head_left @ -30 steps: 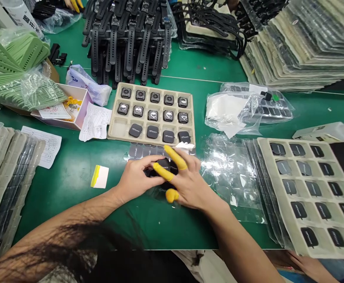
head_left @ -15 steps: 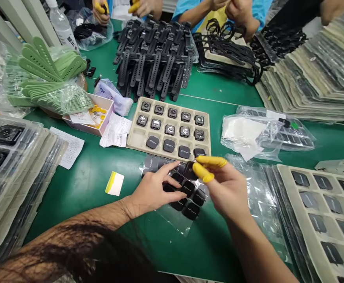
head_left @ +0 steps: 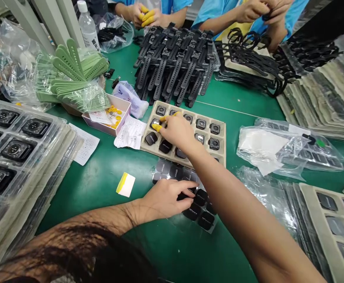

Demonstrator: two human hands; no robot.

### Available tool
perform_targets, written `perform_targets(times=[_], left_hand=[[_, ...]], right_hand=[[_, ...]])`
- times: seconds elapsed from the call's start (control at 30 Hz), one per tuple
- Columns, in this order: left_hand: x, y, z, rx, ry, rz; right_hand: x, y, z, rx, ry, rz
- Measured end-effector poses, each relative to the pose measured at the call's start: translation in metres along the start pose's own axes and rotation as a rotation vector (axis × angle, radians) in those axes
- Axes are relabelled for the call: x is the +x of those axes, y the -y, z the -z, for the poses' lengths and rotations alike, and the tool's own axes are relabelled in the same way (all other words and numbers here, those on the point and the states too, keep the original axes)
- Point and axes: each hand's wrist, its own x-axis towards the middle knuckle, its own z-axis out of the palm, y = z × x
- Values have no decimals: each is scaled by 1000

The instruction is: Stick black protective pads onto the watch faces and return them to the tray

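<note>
Watch (head_left: 154, 123) lies at your 11 o'clock in the tray (head_left: 221, 151), nearest your right hand (head_left: 176, 131), its fingers (head_left: 156, 127) apart around it; your left fingers (head_left: 186, 184) lie together on black squares (head_left: 191, 212) at 6 o'clock.

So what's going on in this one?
A person is working at a green bench. Their right hand reaches over a pulp tray, with yellow finger cots at a round watch unit on the tray's left side. Their left hand rests on black pads in a clear sleeve just below the tray. Across the bench, co-workers handle small items beyond a pile of black watch straps.
</note>
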Motion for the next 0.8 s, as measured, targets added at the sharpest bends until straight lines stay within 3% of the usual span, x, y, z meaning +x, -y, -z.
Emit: perform_targets(times=[0.1,0.2,0.27,0.37,0.43,0.5,0.57,0.67,0.8], left_hand=[[0,-3,2,1,17,31],[1,-6,4,18,26,40],[1,-7,5,19,26,66],[1,-11,7,-13,17,150],[2,-14,9,-53,11,223],[2,-16,9,-71,1,277],[3,-17,9,-50,-19,302],[4,-14,8,-26,-36,308],[5,-13,6,-22,-30,300]], right_hand=[[19,3,-5,72,24,-31],[24,-1,-5,434,2,-92],[9,-11,1,798,-29,-127],[-47,-32,14,1181,-69,-152],[-98,-46,21,1251,-78,-230],[-145,-54,21,1260,-209,-331],[-178,-56,16,1288,-192,-393],[-197,-55,6,1247,-112,-302],[-199,-56,-2,1080,-198,-203]])
